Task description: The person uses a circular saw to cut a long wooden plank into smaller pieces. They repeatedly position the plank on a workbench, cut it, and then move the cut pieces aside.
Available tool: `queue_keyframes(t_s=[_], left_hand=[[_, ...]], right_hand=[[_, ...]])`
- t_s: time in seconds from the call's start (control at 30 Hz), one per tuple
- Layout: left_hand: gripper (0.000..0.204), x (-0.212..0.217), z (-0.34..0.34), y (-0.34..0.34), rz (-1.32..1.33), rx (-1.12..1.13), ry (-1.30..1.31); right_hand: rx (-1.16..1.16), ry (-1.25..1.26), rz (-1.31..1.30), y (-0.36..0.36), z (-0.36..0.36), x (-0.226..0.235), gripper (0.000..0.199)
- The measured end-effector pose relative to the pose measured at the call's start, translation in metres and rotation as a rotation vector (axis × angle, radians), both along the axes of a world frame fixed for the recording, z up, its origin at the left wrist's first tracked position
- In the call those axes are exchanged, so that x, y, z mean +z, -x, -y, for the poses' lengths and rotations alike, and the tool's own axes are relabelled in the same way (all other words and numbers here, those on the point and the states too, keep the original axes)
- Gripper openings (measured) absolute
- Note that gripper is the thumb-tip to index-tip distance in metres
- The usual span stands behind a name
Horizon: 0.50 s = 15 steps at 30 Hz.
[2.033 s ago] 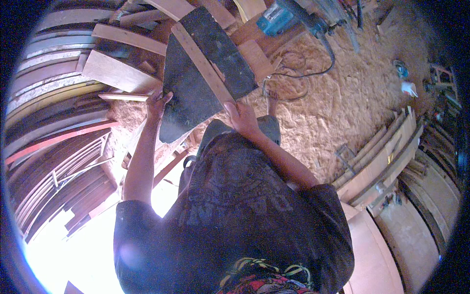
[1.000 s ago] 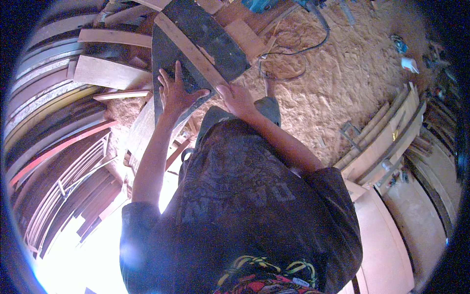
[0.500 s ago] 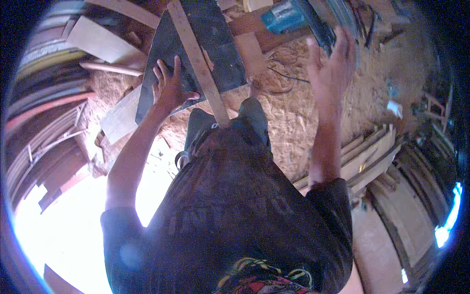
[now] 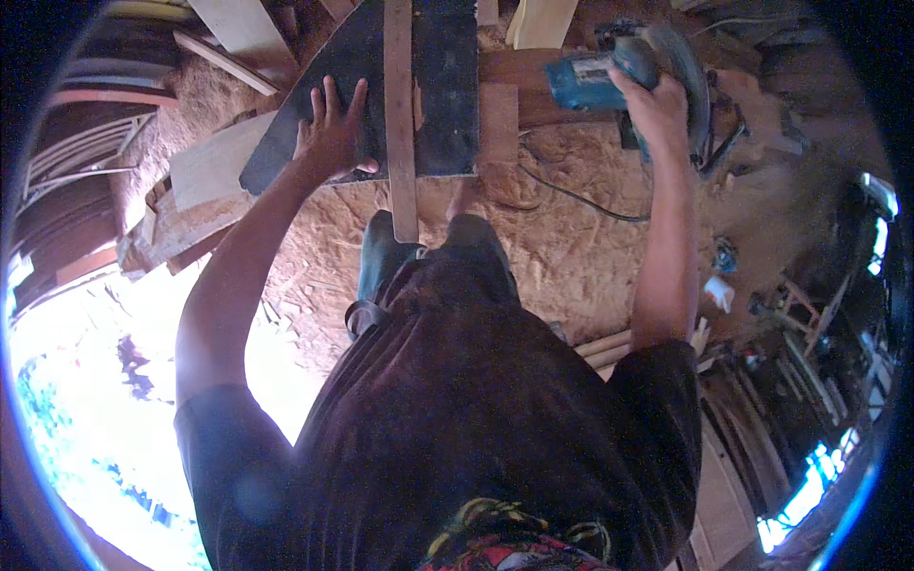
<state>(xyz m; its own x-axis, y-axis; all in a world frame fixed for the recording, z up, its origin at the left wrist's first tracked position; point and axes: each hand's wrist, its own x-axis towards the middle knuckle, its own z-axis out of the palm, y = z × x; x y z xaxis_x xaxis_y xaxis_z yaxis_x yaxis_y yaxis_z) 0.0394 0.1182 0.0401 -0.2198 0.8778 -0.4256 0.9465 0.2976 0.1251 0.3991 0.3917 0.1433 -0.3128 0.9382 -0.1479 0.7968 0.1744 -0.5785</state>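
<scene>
My left hand (image 4: 331, 133) lies with its fingers spread on a dark flat board (image 4: 446, 124), left of a long wooden strip (image 4: 401, 133). The strip lies across the board, its near end over the board's edge by my legs. Off to the right, my right hand (image 4: 661, 114) is closed round the handle of a teal circular saw (image 4: 583, 86). The saw is apart from the board, and its far side is partly blurred. A small pale piece shows along the strip's right edge.
A power cord (image 4: 590, 202) runs over the sawdust-covered ground (image 4: 571, 247). A brown wood piece (image 4: 499, 124) shows beside the board's right edge. Pale planks (image 4: 214, 167) lie at the left, and more boards (image 4: 543, 21) at the far side. Timber is stacked at the lower right.
My right hand, open near the saw before, now grips its handle. In the view, the board and strip have turned more upright. My left hand stays spread on the board.
</scene>
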Motion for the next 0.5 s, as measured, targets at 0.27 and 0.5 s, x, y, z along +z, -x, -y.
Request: queue_keyframes(t_s=[0.27, 0.5], left_hand=[[0.145, 0.006, -0.008, -0.007, -0.024, -0.027, 0.048], [0.142, 0.015, -0.018, -0.01, -0.034, -0.046, 0.087]], right_hand=[[-0.387, 0.208, -0.468, -0.013, 0.156, 0.074, 0.023], [-0.417, 0.385, -0.482, 0.022, 0.283, 0.068, 0.025]])
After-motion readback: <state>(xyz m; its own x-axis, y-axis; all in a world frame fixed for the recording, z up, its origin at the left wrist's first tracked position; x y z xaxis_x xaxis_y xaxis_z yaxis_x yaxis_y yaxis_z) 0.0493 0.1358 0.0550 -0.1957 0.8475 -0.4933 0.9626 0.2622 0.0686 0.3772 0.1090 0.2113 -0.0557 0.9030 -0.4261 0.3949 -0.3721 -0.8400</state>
